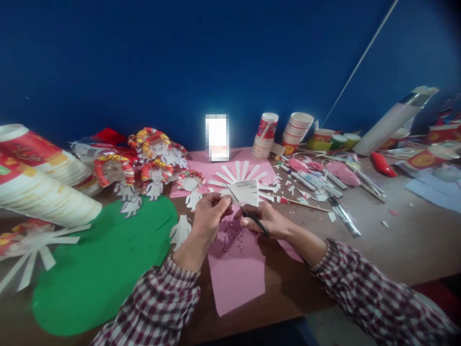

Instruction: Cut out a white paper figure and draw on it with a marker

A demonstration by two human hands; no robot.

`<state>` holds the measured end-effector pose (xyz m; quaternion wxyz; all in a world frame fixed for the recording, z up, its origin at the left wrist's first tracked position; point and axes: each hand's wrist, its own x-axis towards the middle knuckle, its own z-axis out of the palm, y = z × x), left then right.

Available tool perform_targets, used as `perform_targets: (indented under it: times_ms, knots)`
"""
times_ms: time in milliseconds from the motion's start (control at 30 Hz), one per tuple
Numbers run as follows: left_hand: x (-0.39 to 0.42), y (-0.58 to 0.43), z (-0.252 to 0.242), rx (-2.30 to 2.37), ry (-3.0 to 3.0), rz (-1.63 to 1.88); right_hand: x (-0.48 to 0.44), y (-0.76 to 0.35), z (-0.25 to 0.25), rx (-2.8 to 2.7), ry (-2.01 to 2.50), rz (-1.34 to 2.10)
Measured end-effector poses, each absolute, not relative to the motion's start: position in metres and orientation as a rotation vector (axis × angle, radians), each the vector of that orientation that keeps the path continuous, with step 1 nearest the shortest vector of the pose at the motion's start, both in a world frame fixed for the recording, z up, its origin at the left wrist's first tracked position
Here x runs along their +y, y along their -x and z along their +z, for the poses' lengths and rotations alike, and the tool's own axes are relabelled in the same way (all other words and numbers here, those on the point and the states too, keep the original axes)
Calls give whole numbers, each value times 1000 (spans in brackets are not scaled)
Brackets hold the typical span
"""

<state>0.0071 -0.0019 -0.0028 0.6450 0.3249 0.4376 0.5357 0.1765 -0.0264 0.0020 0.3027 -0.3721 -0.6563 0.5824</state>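
Observation:
Between thumb and fingers, my left hand (212,211) pinches a white paper piece (247,192) with the outline of a figure drawn on it. My right hand (268,220) is closed around a pair of scissors (258,223), whose blades point up and left at the paper. Beneath both hands lies a pink sheet (236,278) with dark thin scraps or marks on it. A white cut-out figure (181,231) rests just left of my left wrist. Behind the held paper, a paper cup cut into fanned strips (243,170) sits on another pink sheet.
A green sheet (108,269) covers the left side, near stacked paper cups (54,192) lying tilted. Several finished figures with red-yellow rings (154,180) stand behind it. Pens (302,181), paper scraps and upright cup stacks (297,132) crowd the right, before a blue wall (144,62).

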Motion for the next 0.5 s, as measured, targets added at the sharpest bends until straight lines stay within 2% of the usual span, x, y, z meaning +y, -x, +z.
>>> perform_targets:
  times_ms: [500]
  knots:
    - [-2,-7,-6,964,-751,1203,-27,-176,3,-1642,1036,1578]
